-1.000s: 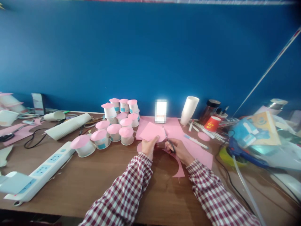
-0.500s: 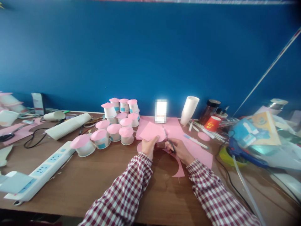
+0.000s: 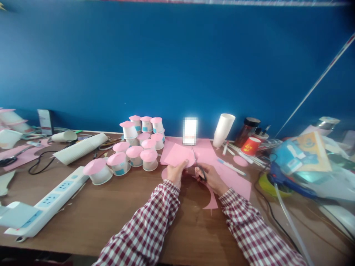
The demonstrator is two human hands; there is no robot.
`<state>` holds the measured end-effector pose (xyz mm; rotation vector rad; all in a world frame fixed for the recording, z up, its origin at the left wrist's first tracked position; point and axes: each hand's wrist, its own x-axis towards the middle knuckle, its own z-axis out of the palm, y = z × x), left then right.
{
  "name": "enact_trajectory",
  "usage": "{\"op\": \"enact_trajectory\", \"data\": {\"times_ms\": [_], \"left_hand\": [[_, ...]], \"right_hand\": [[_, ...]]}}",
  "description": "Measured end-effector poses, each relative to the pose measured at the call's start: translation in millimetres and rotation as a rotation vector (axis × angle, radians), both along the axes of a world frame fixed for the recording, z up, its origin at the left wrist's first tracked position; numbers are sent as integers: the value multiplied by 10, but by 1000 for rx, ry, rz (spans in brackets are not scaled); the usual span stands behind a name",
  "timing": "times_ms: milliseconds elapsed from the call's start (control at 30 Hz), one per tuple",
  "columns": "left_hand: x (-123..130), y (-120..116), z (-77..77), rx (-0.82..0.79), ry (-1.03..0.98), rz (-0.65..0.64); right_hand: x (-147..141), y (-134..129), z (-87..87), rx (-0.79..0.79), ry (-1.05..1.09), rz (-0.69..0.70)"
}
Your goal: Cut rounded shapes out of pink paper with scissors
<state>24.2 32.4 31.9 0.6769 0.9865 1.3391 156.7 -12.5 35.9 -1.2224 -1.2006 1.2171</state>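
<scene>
Closed at the near edge of a piece of pink paper (image 3: pixel 177 154), my left hand (image 3: pixel 175 173) holds it above the table. My right hand (image 3: pixel 209 176) grips a pair of scissors (image 3: pixel 203 172) with dark handles, its blades pointing away from me at the paper's right side. A curved pink offcut (image 3: pixel 212 201) hangs or lies below my right hand; where it joins the held paper is hidden. Under and behind my hands are more pink sheets (image 3: pixel 235 183). To the left stand several white paper cups (image 3: pixel 119 169) topped with pink paper discs.
A phone with a bright, blurred screen (image 3: pixel 190 131) stands against the blue wall. On the right are a stack of white cups (image 3: pixel 223 129), a red cup (image 3: pixel 250 146), a dark jar (image 3: pixel 245 133) and a blue glue gun (image 3: pixel 291 183). A power strip (image 3: pixel 55 199) lies at left.
Very little differs. The scissors and my right hand have shifted slightly at the paper's right edge; my left hand stays in place on the paper.
</scene>
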Motion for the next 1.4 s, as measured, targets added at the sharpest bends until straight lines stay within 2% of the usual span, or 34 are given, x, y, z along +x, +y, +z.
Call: {"op": "enact_trajectory", "data": {"times_ms": [667, 1400], "left_hand": [[-3, 20, -12, -27, -6, -10], [-8, -4, 18, -36, 4, -23]], "right_hand": [[23, 3, 1, 25, 29, 30], [35, 18, 5, 35, -59, 20]]}}
